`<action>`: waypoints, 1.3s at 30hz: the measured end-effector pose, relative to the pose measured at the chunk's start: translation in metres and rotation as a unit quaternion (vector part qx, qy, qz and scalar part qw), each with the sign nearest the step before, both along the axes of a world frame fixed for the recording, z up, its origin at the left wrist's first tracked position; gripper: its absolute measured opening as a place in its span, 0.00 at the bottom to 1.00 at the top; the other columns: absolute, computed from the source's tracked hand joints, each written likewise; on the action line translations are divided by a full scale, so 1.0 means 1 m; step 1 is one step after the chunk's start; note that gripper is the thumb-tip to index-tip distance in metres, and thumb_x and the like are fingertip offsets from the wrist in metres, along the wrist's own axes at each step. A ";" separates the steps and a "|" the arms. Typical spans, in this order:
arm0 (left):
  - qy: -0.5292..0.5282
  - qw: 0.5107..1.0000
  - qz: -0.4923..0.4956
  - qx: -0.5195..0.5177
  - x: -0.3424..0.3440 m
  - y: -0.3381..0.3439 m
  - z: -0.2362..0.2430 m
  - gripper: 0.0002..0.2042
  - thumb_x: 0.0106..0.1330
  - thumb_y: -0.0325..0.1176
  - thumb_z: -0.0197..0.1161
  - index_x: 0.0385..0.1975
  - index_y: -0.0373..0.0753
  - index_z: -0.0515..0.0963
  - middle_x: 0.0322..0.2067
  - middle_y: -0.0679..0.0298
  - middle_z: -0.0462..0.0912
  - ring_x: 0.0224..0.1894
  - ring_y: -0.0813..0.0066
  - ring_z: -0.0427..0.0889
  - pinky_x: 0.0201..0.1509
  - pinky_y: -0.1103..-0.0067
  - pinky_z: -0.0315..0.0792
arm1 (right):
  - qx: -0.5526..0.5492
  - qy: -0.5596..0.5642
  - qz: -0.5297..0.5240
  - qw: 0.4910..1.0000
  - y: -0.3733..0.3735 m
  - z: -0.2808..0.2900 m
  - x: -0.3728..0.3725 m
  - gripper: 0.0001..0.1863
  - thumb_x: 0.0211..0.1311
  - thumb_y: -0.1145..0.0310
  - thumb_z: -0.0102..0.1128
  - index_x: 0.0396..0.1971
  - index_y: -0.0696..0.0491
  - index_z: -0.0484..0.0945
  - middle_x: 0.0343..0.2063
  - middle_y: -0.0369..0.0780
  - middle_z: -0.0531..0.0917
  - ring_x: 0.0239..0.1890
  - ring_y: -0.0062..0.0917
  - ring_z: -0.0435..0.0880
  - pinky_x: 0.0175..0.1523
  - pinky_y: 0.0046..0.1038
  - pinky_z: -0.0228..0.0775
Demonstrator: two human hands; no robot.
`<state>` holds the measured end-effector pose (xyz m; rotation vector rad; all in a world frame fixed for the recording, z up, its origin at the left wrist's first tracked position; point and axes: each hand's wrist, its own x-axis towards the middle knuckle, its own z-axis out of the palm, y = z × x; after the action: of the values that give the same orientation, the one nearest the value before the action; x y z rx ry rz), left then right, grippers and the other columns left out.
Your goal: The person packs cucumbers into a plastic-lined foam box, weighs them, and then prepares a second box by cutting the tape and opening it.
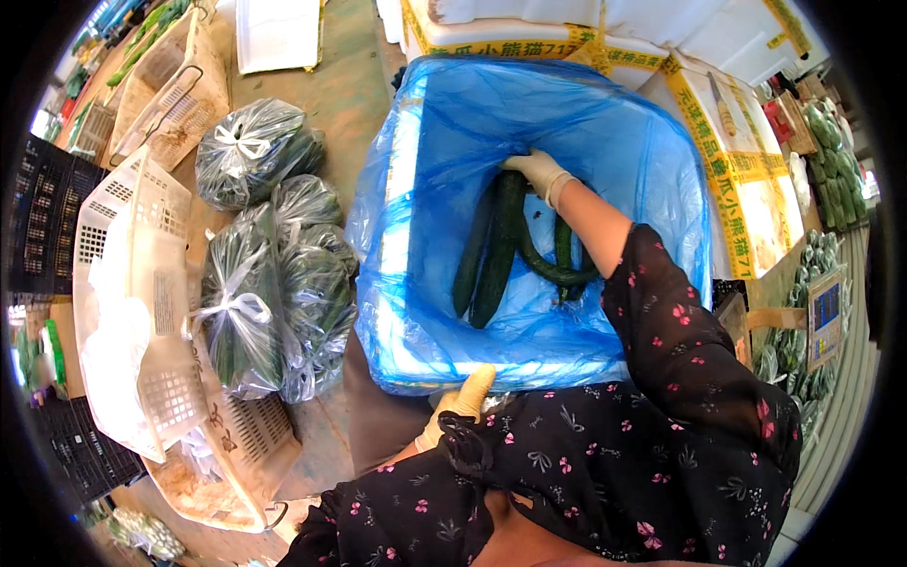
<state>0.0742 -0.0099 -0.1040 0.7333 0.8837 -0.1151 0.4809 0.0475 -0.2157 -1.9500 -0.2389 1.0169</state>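
Observation:
A white foam box lined with blue plastic film (657, 321) stands in front of me, with several dark green cucumbers (498, 274) lying in it. My right hand (539, 175), in a pale glove, reaches into the box with its fingers closed over the far end of a long cucumber. A curved cucumber (557, 276) lies to the right of it, partly behind my forearm. My left hand (453, 411), in a yellowish glove, is at the near wall of the box, one finger or thumb stretched toward the rim; its other fingers are partly hidden.
Tied clear bags of cucumbers (248, 321) stand left of the box. Farther left are stacked white plastic crates (175, 397) and black crates (47, 227). Taped foam boxes (694, 123) stand behind and to the right; a knife (723, 106) lies on one. A scale display (825, 317) stands at right.

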 end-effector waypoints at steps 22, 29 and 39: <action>-0.230 0.973 -0.023 -0.009 0.018 0.003 0.015 0.39 0.61 0.64 0.44 0.47 0.25 0.68 0.34 0.46 0.77 0.22 0.68 0.77 0.20 0.80 0.71 | 0.289 -0.223 -0.008 0.931 -0.196 0.248 -0.162 0.33 0.46 0.79 0.66 0.57 0.50 0.67 0.44 0.37 0.77 0.46 0.20 0.73 0.54 0.22 0.67; -0.269 0.959 -0.092 -0.008 -0.006 0.004 0.025 0.39 0.60 0.66 0.43 0.51 0.28 0.66 0.25 0.52 0.78 0.16 0.72 0.73 0.25 0.77 0.70 | 0.499 -0.241 -0.131 0.822 -0.259 0.355 -0.162 0.20 0.51 0.74 0.64 0.46 0.55 0.73 0.36 0.39 0.80 0.41 0.26 0.78 0.52 0.29 0.70; -0.262 0.955 -0.127 -0.063 -0.039 -0.029 0.066 0.30 0.61 0.63 0.46 0.51 0.42 0.67 0.28 0.58 0.80 0.17 0.75 0.74 0.30 0.74 0.73 | 0.683 0.112 -0.240 0.681 -0.324 0.287 -0.226 0.21 0.52 0.75 0.63 0.46 0.60 0.69 0.41 0.44 0.77 0.49 0.35 0.75 0.61 0.39 0.64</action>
<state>0.0348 -0.0385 -0.0376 0.7098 0.2706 -0.1935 0.2547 -0.2762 0.0717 -0.4215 -0.2175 0.3951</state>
